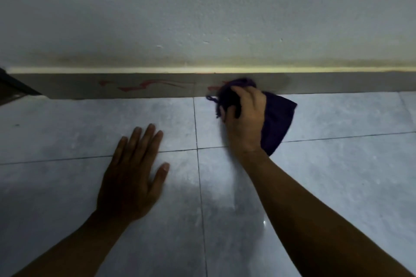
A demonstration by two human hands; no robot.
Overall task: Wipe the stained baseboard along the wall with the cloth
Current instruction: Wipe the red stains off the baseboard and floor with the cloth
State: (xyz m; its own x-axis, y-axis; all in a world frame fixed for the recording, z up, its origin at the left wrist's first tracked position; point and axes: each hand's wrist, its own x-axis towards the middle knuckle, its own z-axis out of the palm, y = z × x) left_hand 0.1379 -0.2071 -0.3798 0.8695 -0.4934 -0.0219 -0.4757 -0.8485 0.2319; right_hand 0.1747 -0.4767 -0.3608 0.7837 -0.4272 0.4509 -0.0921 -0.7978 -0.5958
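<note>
A grey baseboard [337,84] runs along the foot of the wall across the head view. Red streaks [146,85] mark it left of centre. My right hand [246,119] is closed on a dark purple cloth [278,119] and presses its bunched top against the baseboard, over the right end of the red marks. The loose part of the cloth hangs down to the floor tiles on the right of the hand. My left hand [132,177] lies flat on the floor with its fingers spread, well clear of the baseboard and holding nothing.
The floor is pale grey glossy tiles [337,175] with dark grout lines. The wall [202,18] above the baseboard is whitish with a brownish smear along its bottom. A dark object [13,87] juts in at the far left edge against the baseboard.
</note>
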